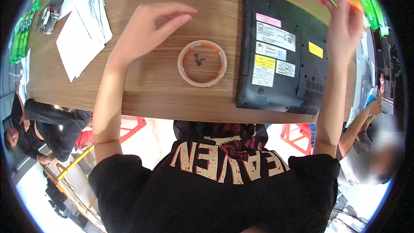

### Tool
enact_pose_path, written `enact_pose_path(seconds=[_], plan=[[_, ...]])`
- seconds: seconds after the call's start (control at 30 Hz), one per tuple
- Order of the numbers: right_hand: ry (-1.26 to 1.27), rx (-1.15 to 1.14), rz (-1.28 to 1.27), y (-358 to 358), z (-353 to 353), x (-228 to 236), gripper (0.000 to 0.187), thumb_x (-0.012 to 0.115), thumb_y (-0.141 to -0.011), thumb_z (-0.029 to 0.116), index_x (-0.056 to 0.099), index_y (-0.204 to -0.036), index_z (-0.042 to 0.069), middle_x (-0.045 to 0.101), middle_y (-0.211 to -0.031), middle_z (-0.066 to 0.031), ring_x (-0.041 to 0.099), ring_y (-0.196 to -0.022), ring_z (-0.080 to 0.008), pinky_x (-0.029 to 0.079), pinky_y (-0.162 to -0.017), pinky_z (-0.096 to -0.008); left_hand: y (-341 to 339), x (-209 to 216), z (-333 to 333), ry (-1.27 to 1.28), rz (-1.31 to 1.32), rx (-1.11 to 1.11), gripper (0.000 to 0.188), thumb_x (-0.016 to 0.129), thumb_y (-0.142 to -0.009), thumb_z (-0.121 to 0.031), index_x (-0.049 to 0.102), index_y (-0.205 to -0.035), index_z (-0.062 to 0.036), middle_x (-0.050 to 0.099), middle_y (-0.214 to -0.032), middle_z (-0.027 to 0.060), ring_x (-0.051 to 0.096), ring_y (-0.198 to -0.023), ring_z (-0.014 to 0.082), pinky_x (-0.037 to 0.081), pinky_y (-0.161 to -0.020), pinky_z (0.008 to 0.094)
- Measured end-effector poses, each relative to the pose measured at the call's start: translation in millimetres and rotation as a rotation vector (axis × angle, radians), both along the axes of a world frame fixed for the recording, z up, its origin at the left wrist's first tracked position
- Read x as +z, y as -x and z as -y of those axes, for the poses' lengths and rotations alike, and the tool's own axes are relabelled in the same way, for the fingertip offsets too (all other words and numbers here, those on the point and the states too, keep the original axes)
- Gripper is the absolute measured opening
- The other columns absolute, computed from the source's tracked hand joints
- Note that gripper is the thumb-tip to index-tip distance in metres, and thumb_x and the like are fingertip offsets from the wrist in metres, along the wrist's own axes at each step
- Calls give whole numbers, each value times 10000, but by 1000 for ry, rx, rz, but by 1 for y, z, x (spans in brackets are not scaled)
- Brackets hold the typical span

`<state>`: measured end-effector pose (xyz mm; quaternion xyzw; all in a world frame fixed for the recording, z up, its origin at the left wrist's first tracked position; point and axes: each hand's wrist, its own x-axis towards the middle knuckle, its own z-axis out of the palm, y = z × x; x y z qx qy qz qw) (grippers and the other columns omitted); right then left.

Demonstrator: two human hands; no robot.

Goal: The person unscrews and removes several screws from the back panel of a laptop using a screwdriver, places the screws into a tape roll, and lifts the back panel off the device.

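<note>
My left hand (144,30) hovers over the table to the left of a round clear plastic tub (186,76). Its thumb and fingers are apart with nothing between them. A small pile of dark screws (199,60) lies in the tub. Right of the tub, a black laptop (276,90) rests underside up, with several labels and a vented panel showing. At the laptop's far right corner, my right hand (346,30) is raised, its fingers closed around an orange-and-yellow object (351,2). Blur hides what kind of object it is.
White papers (82,39) spread over the table's left side, near a small metal object (51,20). Green packages (366,0) lie at the far right and more green packages (21,34) at the far left. Other people sit on both sides; red stools stand below the table edge.
</note>
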<state>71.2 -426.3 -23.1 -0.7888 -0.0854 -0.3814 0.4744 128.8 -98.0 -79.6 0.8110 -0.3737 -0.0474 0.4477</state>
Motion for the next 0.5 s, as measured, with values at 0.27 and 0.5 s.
enact_pose_path(seconds=[0.27,0.5], plan=[[-196,316,-402,93,-114,-21,228,420,-948,220,382,-1034,13,590,-931,-254,634,-645,-245,547,-569,-299,2,-37,-6,126,109,169,127,593,-832,-105,655,-909,-26,661,-831,106,641,-714,205,505,-633,272],[-291,294,-339,92,-127,-47,235,468,-919,110,332,-1047,-32,580,-950,-290,642,-737,-257,563,-657,-329,-1,-44,-11,48,256,184,140,577,-849,-103,670,-943,-58,659,-748,75,648,-692,143,489,-614,242]])
